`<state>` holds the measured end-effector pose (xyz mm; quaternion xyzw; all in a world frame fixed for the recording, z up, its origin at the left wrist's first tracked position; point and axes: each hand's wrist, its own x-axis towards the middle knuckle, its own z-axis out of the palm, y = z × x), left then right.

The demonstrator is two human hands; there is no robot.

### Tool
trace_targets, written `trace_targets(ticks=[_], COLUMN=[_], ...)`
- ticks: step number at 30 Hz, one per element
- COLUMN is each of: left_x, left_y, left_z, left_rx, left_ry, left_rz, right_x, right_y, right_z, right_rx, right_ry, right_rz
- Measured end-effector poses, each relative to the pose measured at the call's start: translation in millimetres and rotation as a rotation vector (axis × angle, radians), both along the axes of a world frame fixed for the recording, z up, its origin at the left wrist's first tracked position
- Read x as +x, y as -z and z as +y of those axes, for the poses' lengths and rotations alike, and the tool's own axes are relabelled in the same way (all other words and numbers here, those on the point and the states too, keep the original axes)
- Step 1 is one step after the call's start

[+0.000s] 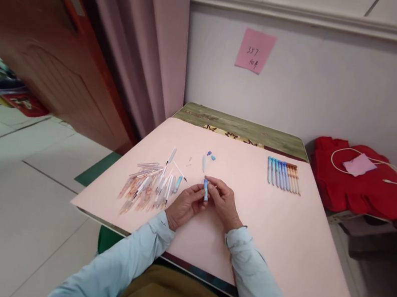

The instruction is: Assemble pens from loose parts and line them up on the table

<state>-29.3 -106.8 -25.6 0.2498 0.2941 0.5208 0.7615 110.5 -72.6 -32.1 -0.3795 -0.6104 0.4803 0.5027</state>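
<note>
Between my two hands is a short blue pen part [205,190], held nearly upright over the pale pink tabletop. The thumb and fingers of my left hand [187,206] close on its lower half. From the other side, my right hand [225,204] pinches at its top end. Just beyond my fingers lies a pale grey-blue pen barrel [204,163], with a dark blue cap piece [209,153] and a light blue cap piece [213,158] behind it. A turquoise pen part [177,184] rests left of my hands, beside a heap of loose refills and clear pen pieces [146,185].
At the table's right, several pens [284,175] lie in a neat row, blue ones then brown ones. Red cloth [353,179] with a white cable sits past the right edge. A pink note [255,51] is on the wall. A wooden door [67,45] stands left.
</note>
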Motion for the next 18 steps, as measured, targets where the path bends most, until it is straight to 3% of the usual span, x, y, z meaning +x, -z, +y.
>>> trace_targets(ticks=[8,14,18], left_x=[1.7,-1.3,-4.9], left_y=[-2.3,-6.3,-4.0], left_z=[-2.6,-4.2,-4.5], left_rx=[-0.008,-0.017,-0.050], left_ry=[-0.021,0.026,-0.013], left_rz=[-0.005,-0.057,-0.109], right_x=[-0.4,-1.6,-0.9], right_y=[1.6,9.6,19.6], right_z=[-2.8,1.8,8.0], right_rx=[-0.096,-0.213,-0.235], right_ry=[-0.019,0.114,0.180], right_rz=[0.034,0.194,0.255])
